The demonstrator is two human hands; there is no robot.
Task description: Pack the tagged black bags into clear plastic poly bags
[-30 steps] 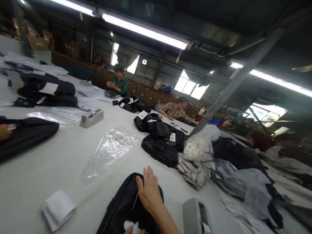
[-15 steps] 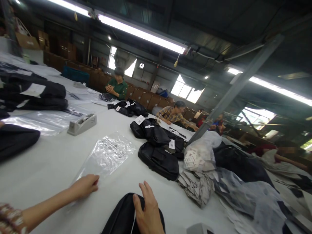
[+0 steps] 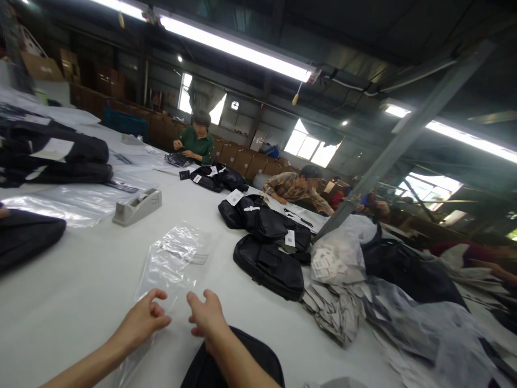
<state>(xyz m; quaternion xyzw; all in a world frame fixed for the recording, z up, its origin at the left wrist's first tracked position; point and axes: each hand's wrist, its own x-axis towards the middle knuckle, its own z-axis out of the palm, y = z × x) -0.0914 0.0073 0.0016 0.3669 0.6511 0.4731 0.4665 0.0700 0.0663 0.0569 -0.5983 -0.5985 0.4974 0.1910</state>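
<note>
A clear plastic bag (image 3: 172,261) lies on the white table, its near end reaching down between and under my hands. My left hand (image 3: 145,319) is over its near left edge, thumb and fingers curled but apart. Across a small gap, my right hand (image 3: 207,317) reaches toward the plastic with thumb and index finger spread; its other fingers are bent. Beneath my right forearm a black bag (image 3: 258,353) lies at the table's near edge, partly covered by the arm.
A grey tape dispenser (image 3: 137,206) stands beyond the plastic. Several tagged black bags (image 3: 269,264) lie at centre right, beside a clear sack of tags (image 3: 337,258) and grey crumpled material (image 3: 335,310). More black bags (image 3: 52,153) are stacked left. Co-workers (image 3: 197,140) sit across the table.
My right hand has left the black bag and moved left to the plastic bag. My left hand's fingers have spread from a closed grip. The plastic bag has shifted slightly.
</note>
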